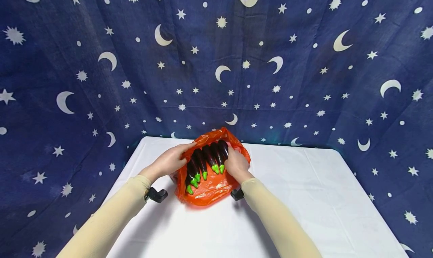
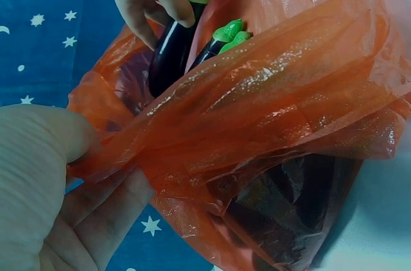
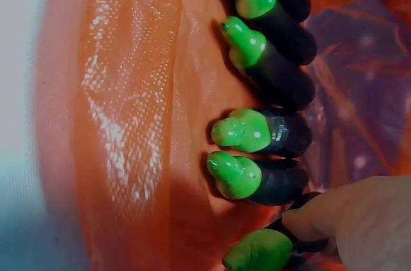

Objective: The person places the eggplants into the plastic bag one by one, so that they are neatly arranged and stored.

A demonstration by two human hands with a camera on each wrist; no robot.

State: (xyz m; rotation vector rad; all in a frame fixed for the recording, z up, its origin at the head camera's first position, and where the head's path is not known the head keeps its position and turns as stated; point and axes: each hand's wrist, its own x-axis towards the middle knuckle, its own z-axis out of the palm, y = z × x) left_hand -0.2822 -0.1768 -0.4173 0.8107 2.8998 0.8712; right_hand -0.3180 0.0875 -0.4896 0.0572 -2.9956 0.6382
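Note:
A red-orange plastic bag [image 1: 209,192] lies with its mouth spread toward me. Inside it, several toy-like eggplants [image 1: 201,162] with dark purple bodies and bright green caps sit in a slanting row. My left hand [image 1: 171,158] pinches the bag's left rim between thumb and fingers, as the left wrist view shows at the gathered plastic [image 2: 122,152]. At the row's right end, within the bag's mouth, my right hand [image 1: 236,162] grips one eggplant [image 2: 172,49] near its green cap [image 3: 260,250]. Part of that eggplant is hidden behind the fingers.
The bag rests on a white-covered table [image 1: 297,198]. A dark blue cloth [image 1: 203,62] with moons and stars hangs behind the table and at both sides. Black wrist mounts [image 1: 156,195] jut out below each sleeve.

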